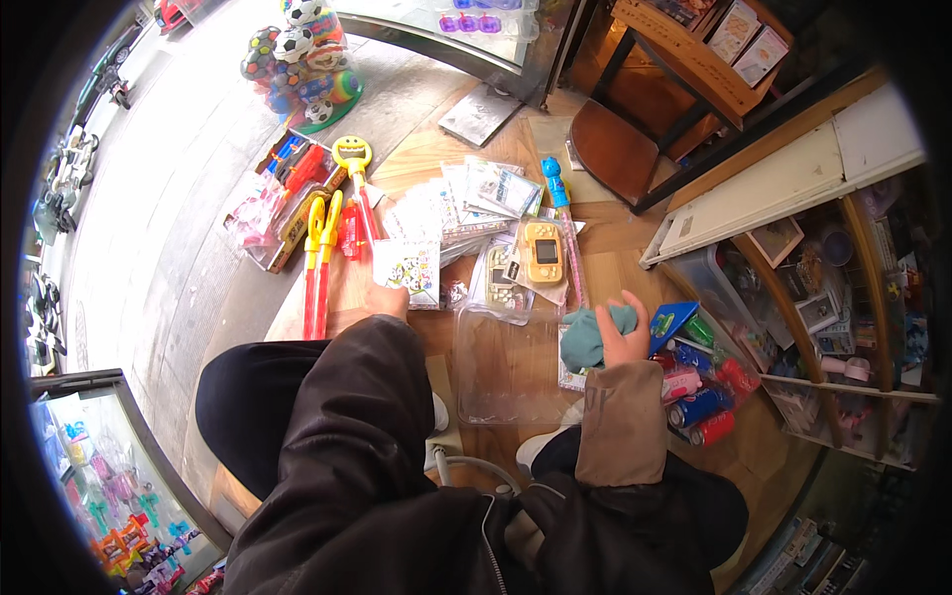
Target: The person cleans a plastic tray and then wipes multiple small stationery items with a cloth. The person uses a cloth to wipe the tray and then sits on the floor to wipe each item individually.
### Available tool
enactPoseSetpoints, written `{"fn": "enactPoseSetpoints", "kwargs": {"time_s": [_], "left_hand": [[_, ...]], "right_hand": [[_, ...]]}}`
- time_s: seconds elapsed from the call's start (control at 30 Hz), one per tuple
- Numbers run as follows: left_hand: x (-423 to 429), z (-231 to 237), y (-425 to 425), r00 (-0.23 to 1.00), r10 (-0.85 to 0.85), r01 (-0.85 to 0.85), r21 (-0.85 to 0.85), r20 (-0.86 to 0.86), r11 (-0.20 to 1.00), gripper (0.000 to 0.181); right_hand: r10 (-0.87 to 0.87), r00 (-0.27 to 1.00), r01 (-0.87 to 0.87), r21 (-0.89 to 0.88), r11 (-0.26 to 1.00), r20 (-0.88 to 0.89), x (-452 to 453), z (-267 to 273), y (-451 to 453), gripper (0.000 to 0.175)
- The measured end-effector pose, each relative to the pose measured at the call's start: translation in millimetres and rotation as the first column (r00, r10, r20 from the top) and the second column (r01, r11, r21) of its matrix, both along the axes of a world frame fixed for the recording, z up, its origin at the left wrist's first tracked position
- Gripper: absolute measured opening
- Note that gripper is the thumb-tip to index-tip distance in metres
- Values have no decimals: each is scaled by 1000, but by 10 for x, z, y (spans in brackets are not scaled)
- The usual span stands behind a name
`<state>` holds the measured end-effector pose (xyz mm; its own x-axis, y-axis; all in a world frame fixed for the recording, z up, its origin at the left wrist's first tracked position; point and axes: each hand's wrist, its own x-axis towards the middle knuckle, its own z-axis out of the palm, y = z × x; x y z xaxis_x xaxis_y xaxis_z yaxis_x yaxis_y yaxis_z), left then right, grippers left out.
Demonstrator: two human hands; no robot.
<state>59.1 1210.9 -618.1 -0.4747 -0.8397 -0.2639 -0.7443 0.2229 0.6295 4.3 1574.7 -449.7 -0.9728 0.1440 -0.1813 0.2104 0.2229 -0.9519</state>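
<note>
Reaching forward, my left hand (pixel 387 300) grips the near-left corner of a flat white packet (pixel 416 266) printed with cartoon pandas. My right hand (pixel 625 331) is closed around a crumpled teal cloth (pixel 582 343). Under the cloth, part of another printed packet (pixel 570 379) shows at the right side of a clear plastic tray (pixel 494 372). Beyond the tray lie a yellow handheld game console (pixel 544 253) in packaging and a paler console (pixel 506 279). A heap of flat plastic-wrapped packets (pixel 494 190) lies behind them.
Yellow-handled red wands (pixel 316 268) and a box of toys (pixel 286 193) lie to the left. A blue-topped wand (pixel 554 182) stretches beyond my right hand. Bagged toy cans (pixel 699 409) sit beside shelving (pixel 811 297). A stool (pixel 617 160) stands far right; toy balls (pixel 305 67) are stacked at the far left.
</note>
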Motion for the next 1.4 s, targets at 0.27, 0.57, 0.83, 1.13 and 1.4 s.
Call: {"fn": "enactPoseSetpoints", "kwargs": {"time_s": [0.27, 0.57, 0.83, 1.13, 1.4], "left_hand": [[85, -665, -384, 995, 60, -50, 128, -78, 990, 48], [19, -96, -294, 783, 474, -139, 629, -404, 765, 23], [-503, 1325, 107, 478, 403, -40, 439, -780, 898, 55], [-347, 1968, 1351, 600, 367, 629, 703, -711, 332, 27], [83, 2270, 1745, 703, 274, 665, 743, -656, 76, 27]], "right_hand": [[-12, 999, 12, -9, 1000, -45, -77, -95, 18, 45], [-22, 997, 21, -8, 1000, -70, -89, -56, -66, 41], [-121, 982, 95, -169, 981, -145, -76, 128, -128, 40], [250, 640, -183, 171, 968, -727, 261, 775, -966, 43], [54, 698, 70, 143, 987, -714, 89, 339, -661, 38]]}}
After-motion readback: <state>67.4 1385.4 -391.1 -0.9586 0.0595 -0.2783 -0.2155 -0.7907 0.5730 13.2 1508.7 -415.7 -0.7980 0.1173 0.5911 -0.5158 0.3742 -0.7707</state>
